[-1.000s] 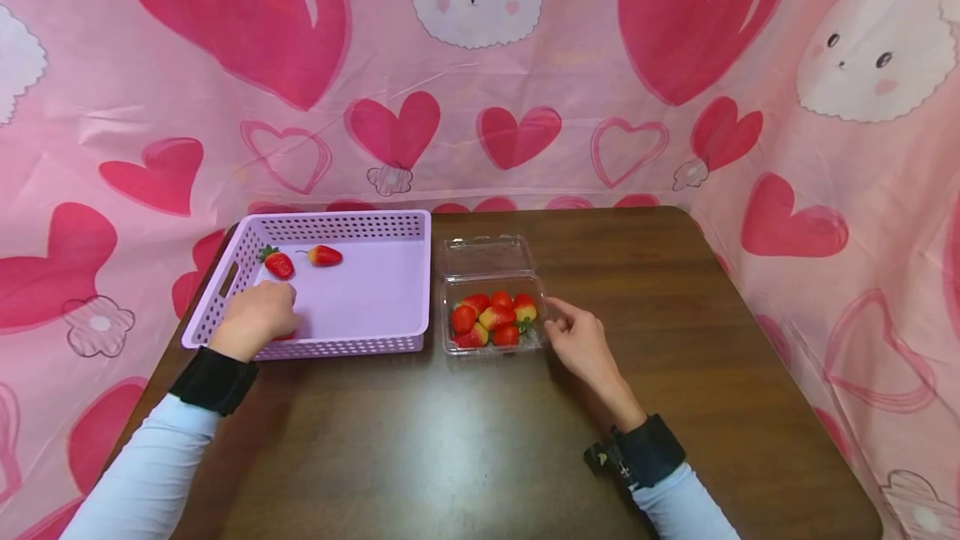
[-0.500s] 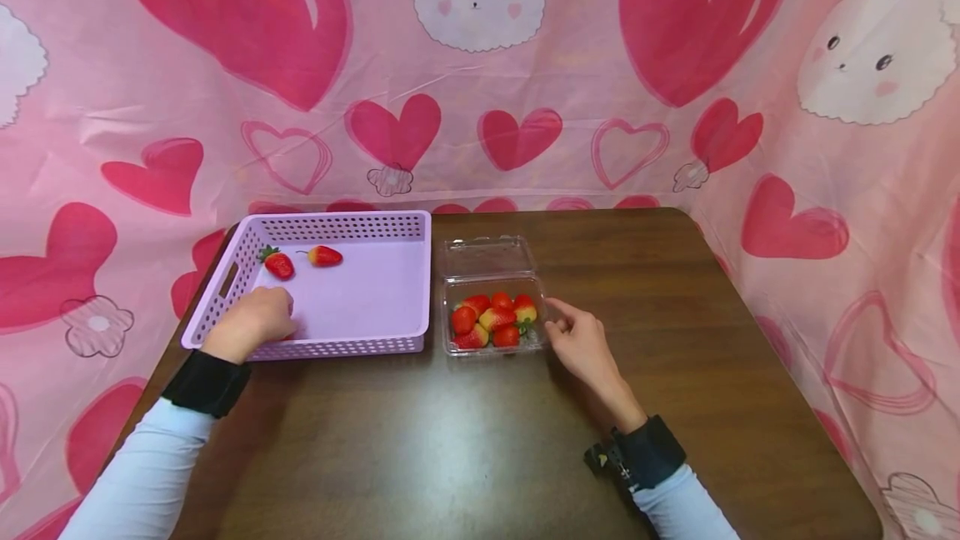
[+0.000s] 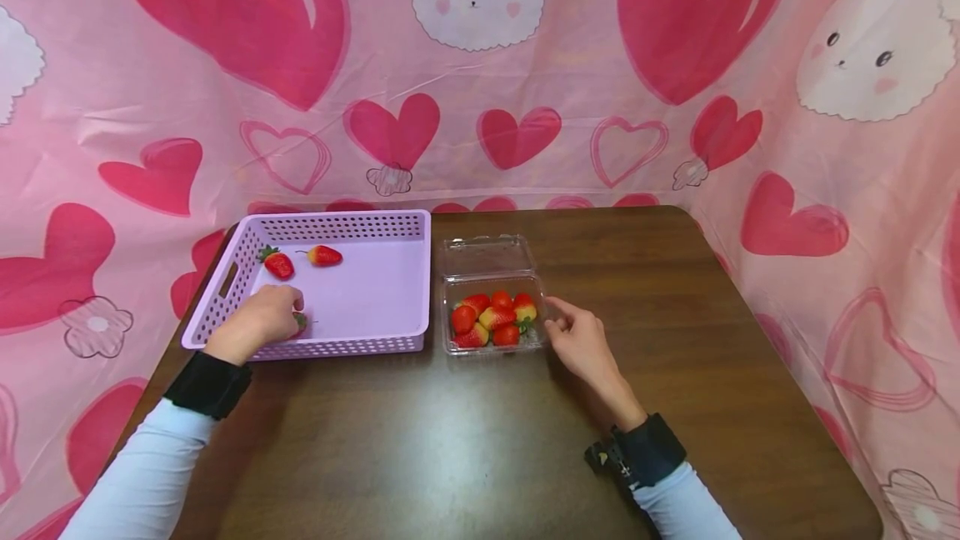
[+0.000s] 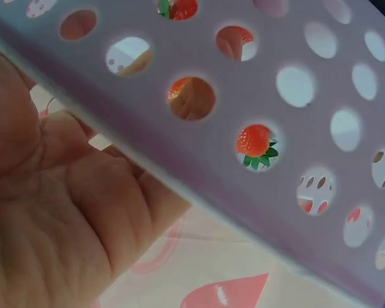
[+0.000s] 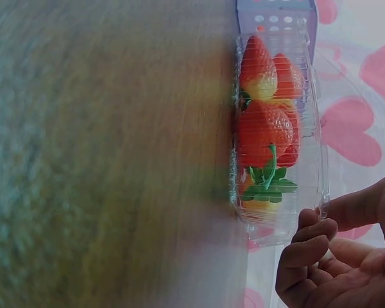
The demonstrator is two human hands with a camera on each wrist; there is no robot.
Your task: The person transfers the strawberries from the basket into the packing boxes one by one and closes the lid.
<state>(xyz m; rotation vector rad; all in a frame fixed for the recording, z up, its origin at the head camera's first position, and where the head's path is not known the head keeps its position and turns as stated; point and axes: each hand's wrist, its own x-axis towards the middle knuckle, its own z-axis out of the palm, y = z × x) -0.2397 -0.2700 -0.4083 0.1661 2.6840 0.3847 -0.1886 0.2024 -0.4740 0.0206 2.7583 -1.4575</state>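
Inside the lilac basket [image 3: 375,290], my left hand [image 3: 258,319] reaches down near its front left and grips a strawberry [image 3: 300,322]. Only the leafy green top and stem of that fruit show beyond the fingers; the basket wall [image 4: 295,186] covers much of them in the left wrist view. Two more strawberries lie farther back, a leafy one [image 3: 278,264] and one with a thin stem [image 3: 325,256]. My right hand [image 3: 583,344] pinches the right rim of a clear plastic clamshell [image 5: 289,231], its lid [image 3: 487,257] tipped back. Several strawberries [image 3: 497,317] fill the clamshell.
The brown wooden table [image 3: 465,440] carries both containers side by side, with a narrow gap between them. Pink heart-patterned cloth [image 3: 585,65] hangs behind and along the sides. The basket's perforated walls stand around the left hand.
My left hand has shifted slightly within the basket, and the strawberry's green top now shows beside its fingers. The right hand and the clamshell stay where they were.
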